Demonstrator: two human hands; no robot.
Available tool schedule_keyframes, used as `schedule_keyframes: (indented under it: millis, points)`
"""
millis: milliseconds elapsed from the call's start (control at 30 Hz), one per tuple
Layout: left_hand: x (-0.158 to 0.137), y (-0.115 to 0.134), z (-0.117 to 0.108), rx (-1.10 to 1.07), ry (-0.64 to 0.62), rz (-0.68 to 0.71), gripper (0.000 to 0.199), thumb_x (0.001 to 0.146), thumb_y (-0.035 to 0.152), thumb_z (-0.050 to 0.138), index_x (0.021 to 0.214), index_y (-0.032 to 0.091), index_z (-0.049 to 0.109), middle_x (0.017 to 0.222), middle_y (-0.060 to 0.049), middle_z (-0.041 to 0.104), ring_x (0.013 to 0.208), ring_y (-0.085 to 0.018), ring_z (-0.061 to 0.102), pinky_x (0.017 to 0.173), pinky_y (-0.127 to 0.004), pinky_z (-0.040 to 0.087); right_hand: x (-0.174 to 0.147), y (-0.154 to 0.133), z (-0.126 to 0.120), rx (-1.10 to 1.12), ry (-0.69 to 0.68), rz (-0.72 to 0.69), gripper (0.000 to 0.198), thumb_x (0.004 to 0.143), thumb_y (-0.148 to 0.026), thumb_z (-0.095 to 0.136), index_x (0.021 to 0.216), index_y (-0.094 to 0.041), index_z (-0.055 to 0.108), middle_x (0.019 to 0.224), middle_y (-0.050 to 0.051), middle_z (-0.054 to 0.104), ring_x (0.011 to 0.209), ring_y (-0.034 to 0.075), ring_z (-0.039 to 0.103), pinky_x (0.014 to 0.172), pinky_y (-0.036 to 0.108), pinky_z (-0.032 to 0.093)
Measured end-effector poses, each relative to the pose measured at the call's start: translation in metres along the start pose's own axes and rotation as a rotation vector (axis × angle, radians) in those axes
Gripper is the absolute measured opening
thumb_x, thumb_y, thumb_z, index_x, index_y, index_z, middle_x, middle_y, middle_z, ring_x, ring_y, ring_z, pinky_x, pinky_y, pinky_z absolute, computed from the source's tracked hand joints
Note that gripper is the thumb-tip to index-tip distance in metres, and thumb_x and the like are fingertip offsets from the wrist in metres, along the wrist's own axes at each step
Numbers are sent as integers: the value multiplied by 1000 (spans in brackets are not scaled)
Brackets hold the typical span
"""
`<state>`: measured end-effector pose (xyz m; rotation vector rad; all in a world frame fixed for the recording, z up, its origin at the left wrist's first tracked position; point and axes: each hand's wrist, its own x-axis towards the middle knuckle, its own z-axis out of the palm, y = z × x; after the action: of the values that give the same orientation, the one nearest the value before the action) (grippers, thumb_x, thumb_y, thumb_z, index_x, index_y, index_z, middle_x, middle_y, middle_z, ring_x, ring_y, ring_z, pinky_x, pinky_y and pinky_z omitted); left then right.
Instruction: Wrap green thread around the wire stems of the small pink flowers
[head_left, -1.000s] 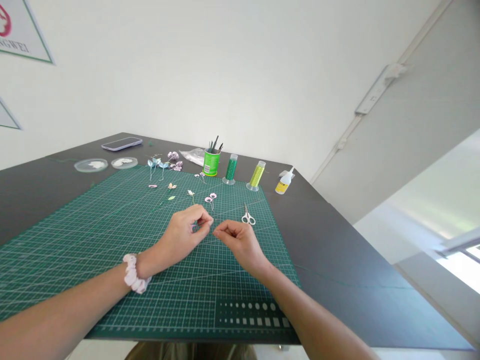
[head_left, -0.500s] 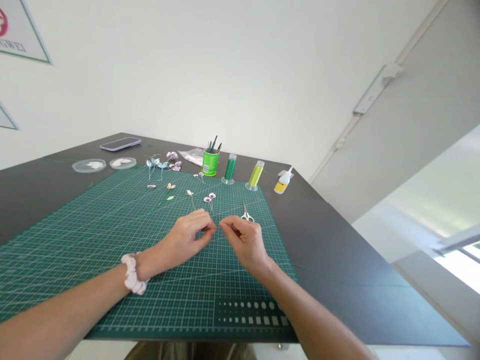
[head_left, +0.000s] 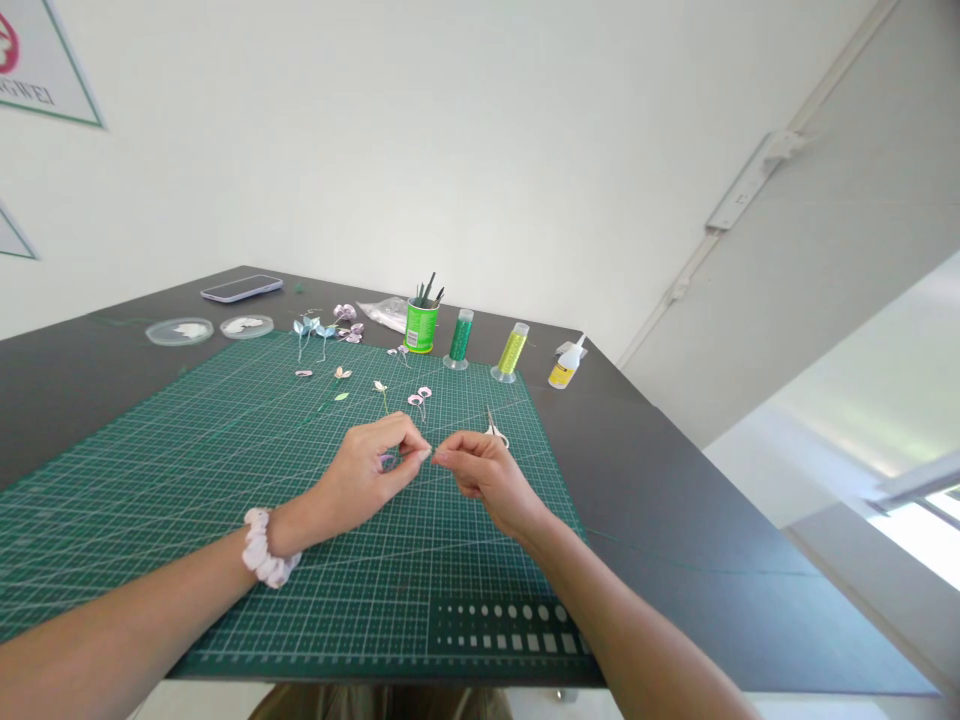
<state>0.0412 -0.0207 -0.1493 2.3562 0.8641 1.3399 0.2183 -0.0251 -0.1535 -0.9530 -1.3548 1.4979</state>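
Over the green cutting mat, my left hand is closed in a pinch. In its hollow a small purple piece shows, mostly covered by the fingers. My right hand, thumb and fingers pressed together, almost meets the left fingertips; whatever it pinches is too small to make out. Just beyond the right hand lie white-handled scissors, partly hidden. Ahead of the hands are pink wired petals, a white flower on a green stem, a peach flower and a green leaf.
Behind the mat stand a green can of tools, a dark green thread spool, a yellow-green spool and a glue bottle. Blue flowers, clear dishes and a phone are at the far left.
My right hand has shifted slightly left and its fingers have folded more. My left hand has turned a little, and the purple piece now shows inside it.
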Motion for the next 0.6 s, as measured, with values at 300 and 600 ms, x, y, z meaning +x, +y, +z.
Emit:
schedule_keyframes:
  millis: [300,600]
  points:
    - [-1,-6,3,89,56,-52,19,84,15,50,66,16,55,62,2,57,57,-10,53,55,-21,41,-2,3,8,-162,0,-101,25,71,-39,70,62,-19,60,46,-9,38,42,6,27,41,22,19]
    - [-1,-7,4,154,42,8,20,85,12,49,66,18,53,63,2,55,60,-11,53,57,-22,41,-10,11,7,-656,163,-511,23,87,-23,51,68,-18,64,52,-4,47,47,9,39,48,24,33]
